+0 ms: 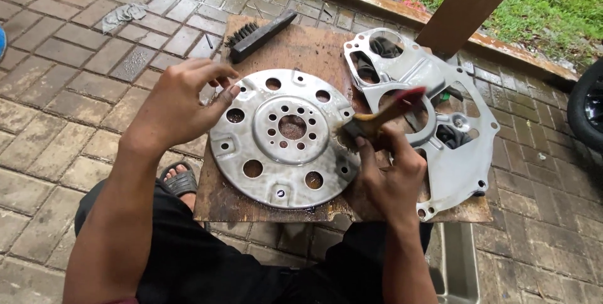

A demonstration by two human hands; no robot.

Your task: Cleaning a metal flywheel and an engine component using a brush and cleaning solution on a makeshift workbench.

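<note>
A round silver metal plate (pixel 282 137) with several holes lies flat on a wet wooden board (pixel 314 49). My left hand (pixel 179 103) grips the plate's left rim with the fingers curled over the edge. My right hand (pixel 389 172) holds a paintbrush (pixel 377 119) with a red-tipped wooden handle. Its bristles press on the plate's right edge.
An irregular silver cover plate (pixel 455 172) with large openings lies to the right, partly on the board. A black wire brush (pixel 257 35) rests at the board's far left corner. A rag (pixel 122 15) lies on the brick paving; a wooden post (pixel 471 2), grass and a tyre (pixel 587 109) are beyond.
</note>
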